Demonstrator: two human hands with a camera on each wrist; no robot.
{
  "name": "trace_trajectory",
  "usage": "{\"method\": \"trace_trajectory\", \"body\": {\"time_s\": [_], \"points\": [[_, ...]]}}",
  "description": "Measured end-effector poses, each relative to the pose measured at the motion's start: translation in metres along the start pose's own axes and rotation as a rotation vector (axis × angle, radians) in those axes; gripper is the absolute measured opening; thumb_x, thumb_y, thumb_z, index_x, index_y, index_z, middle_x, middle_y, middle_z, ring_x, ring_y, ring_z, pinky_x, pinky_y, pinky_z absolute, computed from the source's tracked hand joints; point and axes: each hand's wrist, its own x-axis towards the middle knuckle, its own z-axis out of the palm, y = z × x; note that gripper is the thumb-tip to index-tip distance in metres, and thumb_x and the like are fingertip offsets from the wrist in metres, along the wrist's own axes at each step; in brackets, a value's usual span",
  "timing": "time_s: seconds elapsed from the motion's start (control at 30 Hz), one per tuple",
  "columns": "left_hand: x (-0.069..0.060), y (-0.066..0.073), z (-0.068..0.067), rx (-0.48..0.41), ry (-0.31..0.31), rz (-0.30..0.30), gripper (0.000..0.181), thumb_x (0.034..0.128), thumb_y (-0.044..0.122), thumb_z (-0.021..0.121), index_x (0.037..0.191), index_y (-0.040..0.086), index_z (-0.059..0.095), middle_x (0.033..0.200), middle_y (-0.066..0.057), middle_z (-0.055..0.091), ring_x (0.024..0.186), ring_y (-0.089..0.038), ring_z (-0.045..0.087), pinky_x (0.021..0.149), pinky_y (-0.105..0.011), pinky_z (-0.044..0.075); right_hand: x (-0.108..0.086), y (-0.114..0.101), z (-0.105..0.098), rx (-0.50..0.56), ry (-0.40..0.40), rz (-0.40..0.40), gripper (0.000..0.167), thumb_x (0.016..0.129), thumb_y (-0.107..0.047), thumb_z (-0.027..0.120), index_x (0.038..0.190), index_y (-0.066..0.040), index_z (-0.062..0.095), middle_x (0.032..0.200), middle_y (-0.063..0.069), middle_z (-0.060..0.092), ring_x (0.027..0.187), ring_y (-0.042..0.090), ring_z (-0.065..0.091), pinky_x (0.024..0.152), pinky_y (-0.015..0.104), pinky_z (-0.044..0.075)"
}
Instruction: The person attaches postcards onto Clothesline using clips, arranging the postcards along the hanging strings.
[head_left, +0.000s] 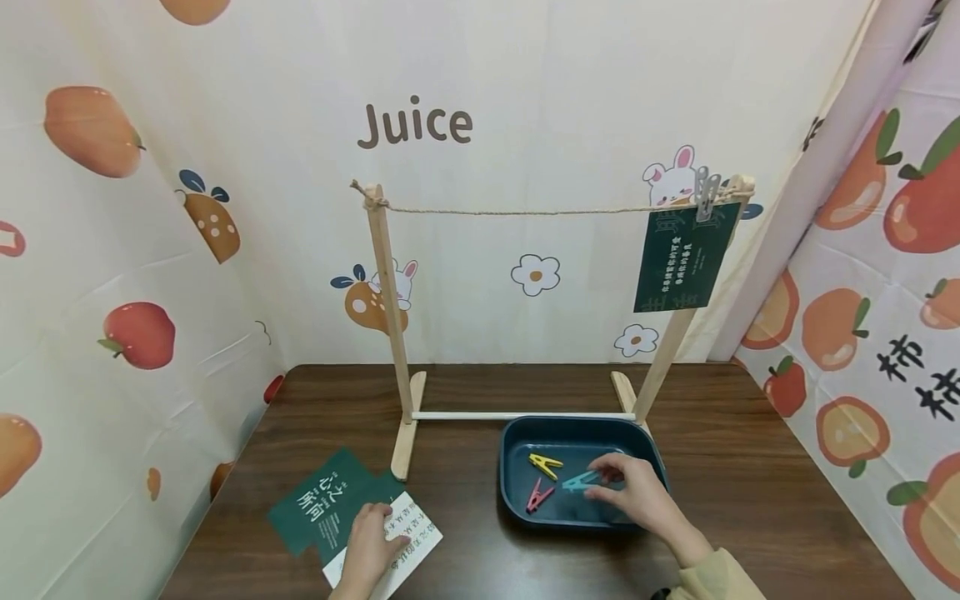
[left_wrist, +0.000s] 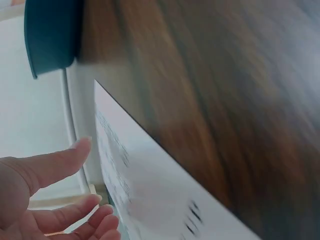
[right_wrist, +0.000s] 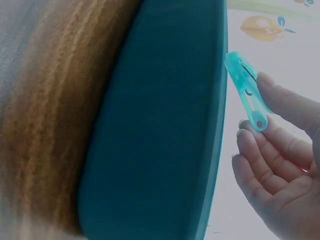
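My right hand pinches a teal clothespin between thumb and fingers, over the dark blue tray. A yellow clothespin and a red clothespin lie in that tray. My left hand is at a white card with printed characters. Its thumb and fingers are spread apart beside this card in the left wrist view. Dark green cards lie beneath and to the left of the white one.
Behind the tray stands a wooden frame with a string across its top. A green card hangs at the string's right end under grey clips. Fruit-printed curtains surround the brown table.
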Motion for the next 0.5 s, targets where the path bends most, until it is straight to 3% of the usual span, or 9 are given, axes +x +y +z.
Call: {"method": "trace_trajectory", "body": {"time_s": [0.1,0.3,0.5], "points": [[0.000,-0.007,-0.002,0.022,0.017,0.006,0.052,0.0501,0.010,0.082,0.091,-0.012,0.058,0.087,-0.021,0.053,0.085,-0.040,0.051,0.078,-0.049,0.041,0.000,-0.004,-0.004,-0.001,0.001,-0.016,0.026,0.070,-0.019,0.074,0.090,-0.007,0.063,0.078,-0.003,0.057,0.069,0.010,0.053,0.065,0.032,0.049],[0.001,-0.016,-0.007,0.058,-0.011,-0.016,0.062,0.0426,0.014,0.085,0.092,-0.012,0.058,0.089,-0.021,0.052,0.084,-0.040,0.050,0.076,-0.052,0.040,-0.002,-0.009,-0.009,-0.016,0.000,-0.056,0.026,0.071,-0.021,0.074,0.090,-0.008,0.063,0.081,-0.003,0.058,0.070,0.010,0.054,0.065,0.032,0.049],[0.002,-0.021,-0.010,0.107,-0.016,0.016,0.063,0.0361,0.017,0.087,0.086,-0.010,0.058,0.082,-0.017,0.050,0.079,-0.036,0.050,0.070,-0.051,0.041,-0.004,-0.011,-0.017,-0.046,0.023,-0.114,0.027,0.070,-0.020,0.075,0.090,-0.006,0.063,0.081,-0.003,0.059,0.070,0.009,0.054,0.063,0.030,0.049]]}}
